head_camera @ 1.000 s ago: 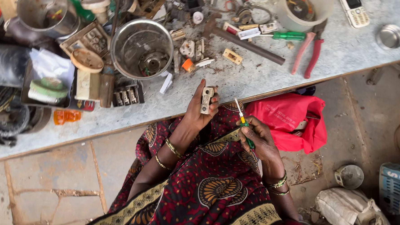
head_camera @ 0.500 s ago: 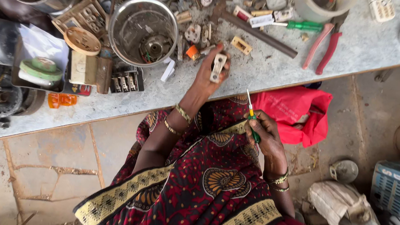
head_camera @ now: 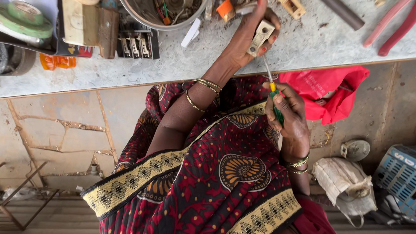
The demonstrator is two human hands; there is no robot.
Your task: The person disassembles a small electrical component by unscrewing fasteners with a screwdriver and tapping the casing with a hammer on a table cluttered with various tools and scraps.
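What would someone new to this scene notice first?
Probably the two hands at the middle top: the left hand holds a small cream switch over the grey bench, while the right hand points a green-handled screwdriver at it. Next, the red bag below the bench edge, and the red pliers at top right.
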